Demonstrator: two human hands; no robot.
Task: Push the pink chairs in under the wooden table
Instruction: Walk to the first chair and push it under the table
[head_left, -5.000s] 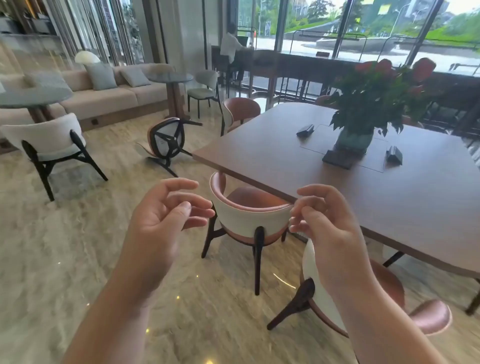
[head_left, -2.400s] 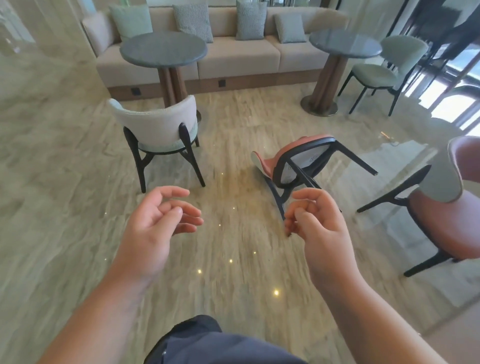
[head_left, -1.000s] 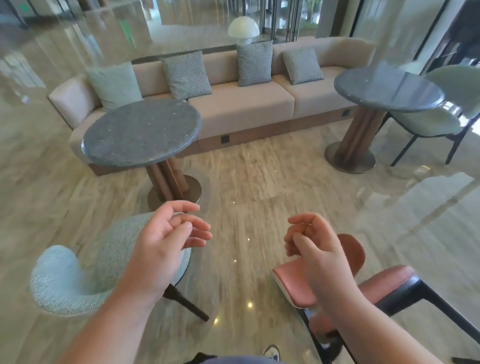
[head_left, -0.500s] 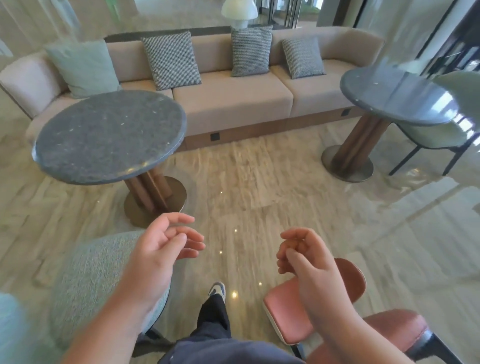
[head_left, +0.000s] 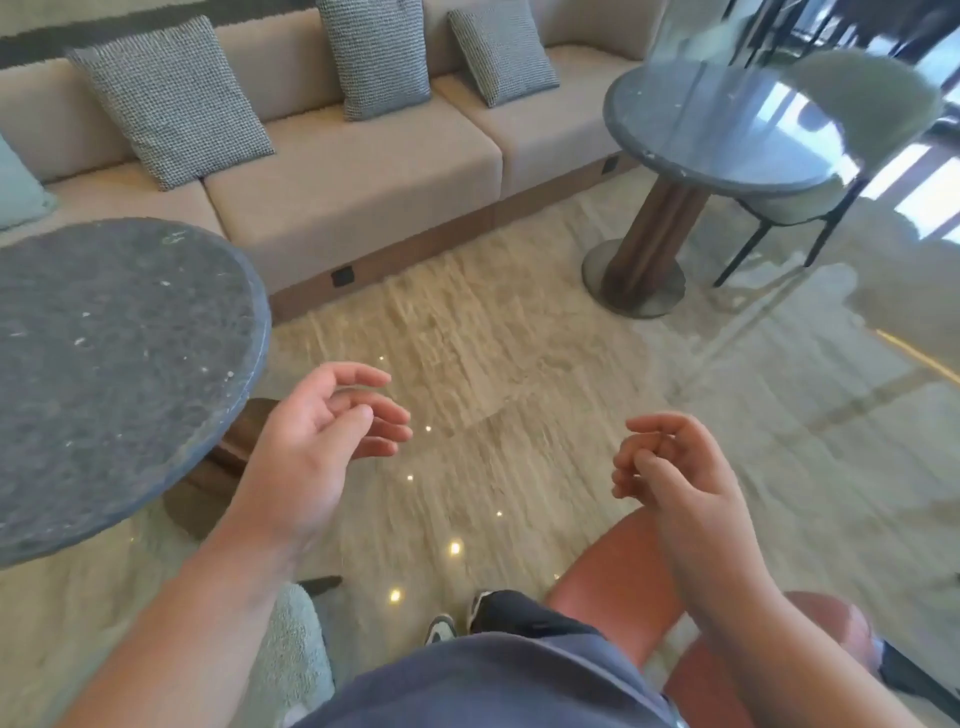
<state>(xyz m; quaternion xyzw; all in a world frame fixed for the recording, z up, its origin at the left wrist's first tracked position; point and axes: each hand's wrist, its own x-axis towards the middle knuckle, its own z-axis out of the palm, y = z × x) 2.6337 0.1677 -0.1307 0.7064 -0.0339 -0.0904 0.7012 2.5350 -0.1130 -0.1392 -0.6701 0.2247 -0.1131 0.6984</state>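
Standing over the pink chair (head_left: 623, 587), you have it low beneath your right hand (head_left: 680, 467), its curved pink shell showing just under the wrist and forearm, apparently lying tipped rather than upright, though most of it is hidden by your arm and shorts. Neither hand is on it: the right hand's fingers are curled in loosely around nothing, and your left hand (head_left: 317, 441) hangs relaxed with fingers apart, also empty. The wooden table is out of view, so you will have to turn with the chair.

Risks from here, as I judge them: your shoe (head_left: 441, 626) sits close beside the chair, so you could trip on a leg. Left of your left hand the round counter (head_left: 119, 364) overhangs close by; a swing could knock it. Beyond both hands the floor (head_left: 519, 353) is glossy, so dragged legs may skid or scrape. Farther off, the sofa (head_left: 353, 171) and second counter (head_left: 722, 124) are well apart.
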